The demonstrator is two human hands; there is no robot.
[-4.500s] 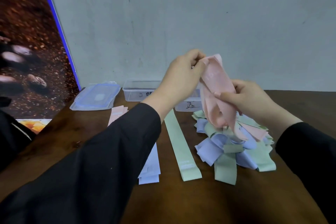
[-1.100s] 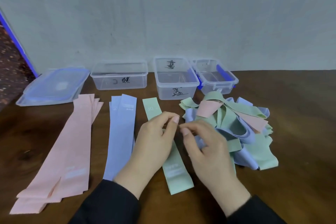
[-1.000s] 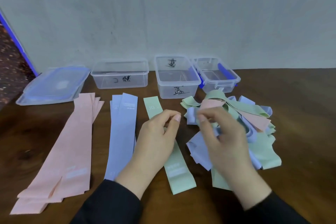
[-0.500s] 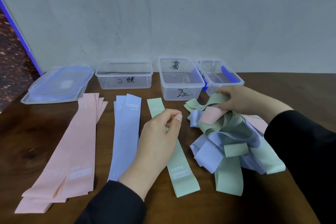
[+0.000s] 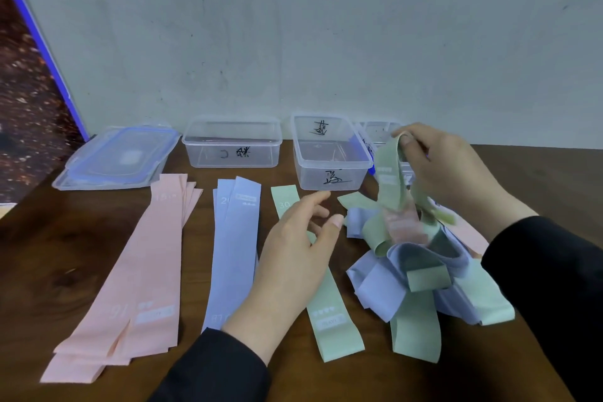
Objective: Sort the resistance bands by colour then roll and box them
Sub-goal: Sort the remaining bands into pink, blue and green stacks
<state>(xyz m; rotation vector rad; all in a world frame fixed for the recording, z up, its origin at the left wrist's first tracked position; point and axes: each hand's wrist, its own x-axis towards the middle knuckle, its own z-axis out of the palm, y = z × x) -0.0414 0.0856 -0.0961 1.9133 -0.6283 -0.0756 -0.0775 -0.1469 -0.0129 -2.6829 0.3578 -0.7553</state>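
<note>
Head view: the right hand [image 5: 447,173] pinched a green band [image 5: 390,183] up out of the tangled pile [image 5: 421,268], sorting not yet done.

Its fingers [image 5: 406,140] were curled on the band's top fold, which hung roughly upright toward the pile at the table's [image 5: 39,248] right side, in front of the three clear boxes [image 5: 329,153] along the back edge. The left hand [image 5: 297,258] hovered with fingers loosely spread, holding nothing, over the single flat green band [image 5: 332,313], which ran front to back left of the pile beside the blue stack [image 5: 235,248] and pink stack [image 5: 140,271]. That lane lay leftward and toward the front of the lifted band, nearer the left hand.
</note>
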